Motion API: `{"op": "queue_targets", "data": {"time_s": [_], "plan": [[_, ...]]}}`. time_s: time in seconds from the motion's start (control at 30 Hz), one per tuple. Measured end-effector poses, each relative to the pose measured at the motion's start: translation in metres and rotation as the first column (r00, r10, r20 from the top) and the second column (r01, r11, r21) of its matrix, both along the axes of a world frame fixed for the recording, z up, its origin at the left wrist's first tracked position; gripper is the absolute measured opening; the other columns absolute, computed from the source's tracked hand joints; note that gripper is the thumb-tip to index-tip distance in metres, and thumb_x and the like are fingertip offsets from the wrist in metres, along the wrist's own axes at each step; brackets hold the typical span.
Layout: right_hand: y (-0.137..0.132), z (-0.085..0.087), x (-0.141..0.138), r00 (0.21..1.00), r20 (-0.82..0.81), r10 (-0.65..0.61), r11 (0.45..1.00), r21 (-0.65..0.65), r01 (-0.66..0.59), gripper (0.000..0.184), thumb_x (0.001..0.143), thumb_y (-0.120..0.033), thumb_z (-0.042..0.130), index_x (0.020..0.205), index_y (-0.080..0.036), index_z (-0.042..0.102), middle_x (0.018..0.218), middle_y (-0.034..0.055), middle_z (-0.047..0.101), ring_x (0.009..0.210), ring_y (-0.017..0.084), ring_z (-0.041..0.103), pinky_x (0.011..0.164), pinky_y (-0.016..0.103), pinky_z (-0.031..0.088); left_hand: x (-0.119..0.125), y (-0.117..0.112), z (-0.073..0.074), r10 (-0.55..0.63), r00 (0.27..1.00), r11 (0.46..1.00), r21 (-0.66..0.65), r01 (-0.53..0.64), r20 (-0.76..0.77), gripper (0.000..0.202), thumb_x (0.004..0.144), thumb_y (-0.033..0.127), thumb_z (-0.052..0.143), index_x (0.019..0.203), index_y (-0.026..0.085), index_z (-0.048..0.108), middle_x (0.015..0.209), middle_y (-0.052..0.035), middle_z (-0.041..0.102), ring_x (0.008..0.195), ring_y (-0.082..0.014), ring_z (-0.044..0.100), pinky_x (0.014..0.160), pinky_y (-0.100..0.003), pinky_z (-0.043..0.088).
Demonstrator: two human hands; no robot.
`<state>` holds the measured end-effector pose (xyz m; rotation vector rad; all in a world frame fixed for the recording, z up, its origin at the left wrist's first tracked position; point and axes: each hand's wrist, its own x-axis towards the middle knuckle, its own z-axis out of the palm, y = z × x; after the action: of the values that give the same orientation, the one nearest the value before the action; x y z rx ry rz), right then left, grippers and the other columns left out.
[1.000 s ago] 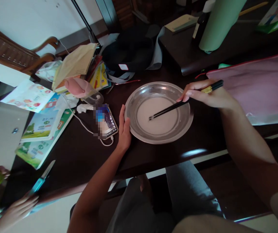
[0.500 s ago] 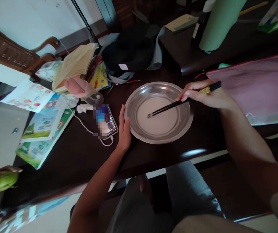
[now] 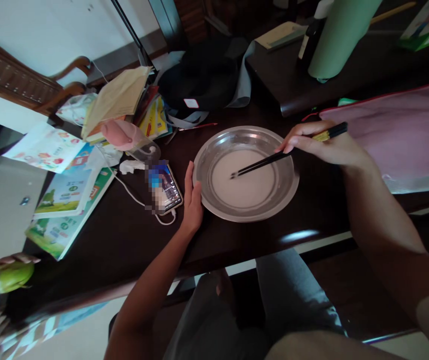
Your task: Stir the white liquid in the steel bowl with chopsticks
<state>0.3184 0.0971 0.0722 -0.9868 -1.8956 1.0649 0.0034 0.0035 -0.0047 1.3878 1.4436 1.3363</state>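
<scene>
A round metal basin (image 3: 291, 192) with a wide rim stands on the dark table, a cloudy whitish liquid (image 3: 248, 192) covering its bottom. My left hand (image 3: 193, 205) grips the basin's left rim, thumb near the edge and fingers along the outer side. Over the right rim, my right hand (image 3: 317, 140) is closed around a pair of black chopsticks (image 3: 265, 161) with gold bands. They slant down to the left, tips together over the liquid; whether the tips touch its surface I cannot tell.
Left of the basin lies a charging phone (image 3: 167, 187), with booklets (image 3: 66, 195) beyond. A black bag (image 3: 203, 75) sits behind; a pink zip pouch (image 3: 405, 135) and green bottle (image 3: 342, 40) are to the right. Another person's hand (image 3: 8, 260) holds a green fruit (image 3: 15, 277) at far left.
The chopsticks and my right hand have shifted slightly to the right and up. My left hand stays on the basin. The other person's hand with the fruit has moved a little right and up.
</scene>
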Motion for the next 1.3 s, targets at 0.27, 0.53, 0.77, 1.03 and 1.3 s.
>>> {"op": "queue_targets", "data": {"time_s": [0.27, 0.53, 0.77, 1.03, 1.3], "plan": [[0.0, 0.002, 0.006, 0.996, -0.081, -0.02, 0.999, -0.046, 0.016, 0.031, 0.087, -0.045, 0.07, 0.064, -0.023, 0.073, 0.072, 0.0027, 0.076, 0.073, 0.018, 0.073, 0.076, 0.032, 0.053, -0.001, 0.0, -0.001, -0.001, 1.0, 1.0, -0.001, 0.001, -0.001, 0.065, 0.095, 0.061, 0.05, 0.152, 0.031, 0.041, 0.168, -0.0037, 0.032, 0.156, -0.0254, 0.027, 0.13, -0.041, 0.017], [0.003, -0.004, 0.005, 0.981, -0.069, -0.182, 0.98, 0.066, 0.187, 0.03, 0.087, -0.045, 0.07, 0.068, -0.023, 0.075, 0.078, 0.0065, 0.078, 0.079, 0.021, 0.071, 0.08, 0.038, 0.051, -0.002, 0.0, -0.001, -0.004, 1.0, 1.0, -0.005, 0.004, -0.016, 0.067, 0.095, 0.062, 0.048, 0.153, 0.03, 0.04, 0.168, -0.0051, 0.031, 0.155, -0.0255, 0.029, 0.129, -0.042, 0.02], [-0.001, -0.003, 0.0, 0.999, -0.039, 0.038, 0.998, -0.051, -0.04, 0.032, 0.086, -0.048, 0.069, 0.068, -0.022, 0.074, 0.078, 0.0058, 0.078, 0.078, 0.021, 0.072, 0.077, 0.035, 0.052, -0.002, 0.0, -0.003, 0.0, 1.0, 1.0, 0.001, 0.0, 0.009, 0.065, 0.095, 0.062, 0.049, 0.152, 0.031, 0.041, 0.168, -0.004, 0.032, 0.155, -0.0249, 0.03, 0.129, -0.041, 0.019], [0.004, -0.003, 0.007, 0.976, -0.09, -0.2, 0.978, 0.047, 0.205, 0.033, 0.086, -0.048, 0.069, 0.064, -0.024, 0.073, 0.072, 0.0045, 0.077, 0.073, 0.021, 0.07, 0.078, 0.038, 0.053, -0.003, 0.0, -0.004, -0.01, 1.0, 1.0, 0.005, 0.01, 0.013, 0.065, 0.094, 0.062, 0.049, 0.152, 0.032, 0.041, 0.167, -0.0042, 0.033, 0.155, -0.0259, 0.031, 0.129, -0.043, 0.02], [-0.004, -0.004, -0.006, 0.996, 0.0, 0.095, 0.995, -0.039, -0.095, 0.028, 0.087, -0.047, 0.068, 0.075, -0.023, 0.076, 0.087, 0.0047, 0.08, 0.088, 0.02, 0.073, 0.08, 0.033, 0.053, -0.003, -0.002, -0.003, 0.0, 1.0, 1.0, -0.008, 0.0, 0.009, 0.062, 0.095, 0.06, 0.049, 0.152, 0.034, 0.041, 0.167, -0.0016, 0.033, 0.155, -0.024, 0.03, 0.129, -0.041, 0.02]]}}
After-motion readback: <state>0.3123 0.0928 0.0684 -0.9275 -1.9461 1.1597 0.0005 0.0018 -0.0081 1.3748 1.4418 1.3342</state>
